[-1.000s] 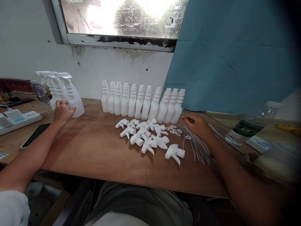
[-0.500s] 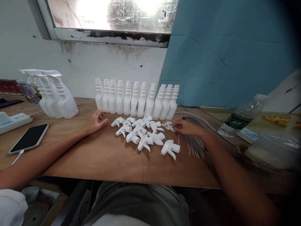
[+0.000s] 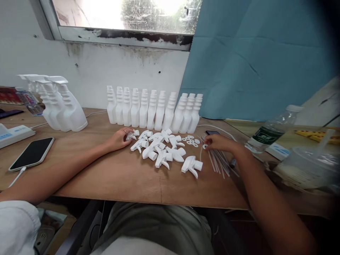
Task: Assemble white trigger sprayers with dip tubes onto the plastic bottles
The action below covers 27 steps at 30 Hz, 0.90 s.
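Observation:
My left hand (image 3: pixel 119 139) has its fingers around a white trigger spray head (image 3: pixel 133 134) at the left edge of a loose pile of spray heads (image 3: pixel 156 145). Between the fingertips of my right hand (image 3: pixel 219 142) is a small white ring washer (image 3: pixel 205 146). Left of that hand lies a cluster of similar washers (image 3: pixel 191 141). Thin clear dip tubes (image 3: pixel 219 163) are spread below the right hand. One spray head (image 3: pixel 191 165) lies apart from the pile, nearer the front edge.
White bottles without heads (image 3: pixel 143 109) stand in a row behind the pile. Assembled spray bottles (image 3: pixel 71 113) stand at left, near a phone (image 3: pixel 32 154) and power strip (image 3: pixel 17 135). At right are a water bottle (image 3: pixel 268 134) and a plastic cup (image 3: pixel 305 166).
My left hand has moved right and closed on the leftmost spray head. My right hand has drawn right from the washer cluster with one washer in its fingers.

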### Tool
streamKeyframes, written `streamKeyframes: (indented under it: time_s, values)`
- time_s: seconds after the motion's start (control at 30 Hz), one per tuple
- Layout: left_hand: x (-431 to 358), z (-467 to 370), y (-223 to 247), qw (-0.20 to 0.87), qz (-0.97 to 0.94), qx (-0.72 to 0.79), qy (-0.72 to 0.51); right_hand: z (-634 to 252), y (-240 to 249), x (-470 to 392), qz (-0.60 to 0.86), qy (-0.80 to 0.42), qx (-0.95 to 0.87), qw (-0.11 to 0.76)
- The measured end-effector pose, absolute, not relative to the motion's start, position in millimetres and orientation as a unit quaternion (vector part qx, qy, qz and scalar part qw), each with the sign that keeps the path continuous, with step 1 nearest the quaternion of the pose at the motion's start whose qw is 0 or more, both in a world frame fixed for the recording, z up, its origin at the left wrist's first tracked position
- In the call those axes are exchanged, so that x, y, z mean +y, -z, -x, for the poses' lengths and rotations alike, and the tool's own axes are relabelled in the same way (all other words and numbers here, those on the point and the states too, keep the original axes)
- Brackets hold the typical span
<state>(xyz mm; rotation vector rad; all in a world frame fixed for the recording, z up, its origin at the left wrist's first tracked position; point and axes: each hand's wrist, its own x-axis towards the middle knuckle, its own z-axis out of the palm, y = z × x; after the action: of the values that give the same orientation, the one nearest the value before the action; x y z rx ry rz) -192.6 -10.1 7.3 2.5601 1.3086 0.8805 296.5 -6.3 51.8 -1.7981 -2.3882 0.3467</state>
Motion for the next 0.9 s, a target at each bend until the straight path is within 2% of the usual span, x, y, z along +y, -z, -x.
streamKeyframes:
  time_s: [0.17, 0.4, 0.5, 0.6, 0.73, 0.9]
  values:
    - [-5, 196, 0, 0.037, -0.806, 0.508, -0.3, -286, -61, -13, 0.585, -0.085, -0.798, 0.118]
    - [-19, 193, -11, -0.055, -0.845, 0.473, -0.242, -268, -70, -24, 0.571, -0.056, -0.797, 0.187]
    - [-18, 193, -10, -0.063, -0.842, 0.477, -0.244, -267, -71, -24, 0.567, -0.046, -0.799, 0.196]
    - [-19, 191, -14, -0.005, -0.811, 0.479, -0.334, -266, -73, -24, 0.558, -0.029, -0.8, 0.216]
    - [-44, 173, -36, 0.089, -0.774, 0.428, -0.458, -244, -79, -45, 0.538, 0.007, -0.784, 0.31]
    - [-96, 126, -48, 0.227, -0.81, 0.289, -0.457, -180, -80, -112, 0.448, 0.028, -0.792, 0.415]
